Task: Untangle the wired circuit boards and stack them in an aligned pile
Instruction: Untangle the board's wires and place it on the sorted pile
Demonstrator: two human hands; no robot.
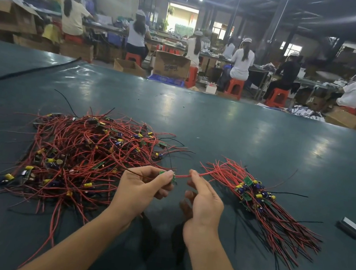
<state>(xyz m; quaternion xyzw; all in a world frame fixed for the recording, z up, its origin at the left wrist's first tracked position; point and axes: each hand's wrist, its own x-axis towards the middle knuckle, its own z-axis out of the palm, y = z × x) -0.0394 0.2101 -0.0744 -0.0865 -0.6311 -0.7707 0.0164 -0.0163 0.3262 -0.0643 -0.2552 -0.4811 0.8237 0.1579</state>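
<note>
Red-wired board [167, 175]: light and small, with limp, snag-prone leads. Judged best held by its edges, not tugged by the wire [182, 176]. Left hand [143, 187] pinches the board, thumb against fingertips. Right hand [205, 201] pinches the wire, other fingers loosely curled. Both are over the tabletop [221, 123], near edge, centre. Tangle [80, 154] lies left, pile [254, 193] right.

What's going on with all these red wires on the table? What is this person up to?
A person is sorting small wired circuit boards on a dark green table. Their left hand holds one green board, while the right hand pinches a red wire running from it. A big tangled heap lies on the left. A smaller, neater pile, its wires lying roughly one way, sits on the right. Most boards are in the tangle.
</note>
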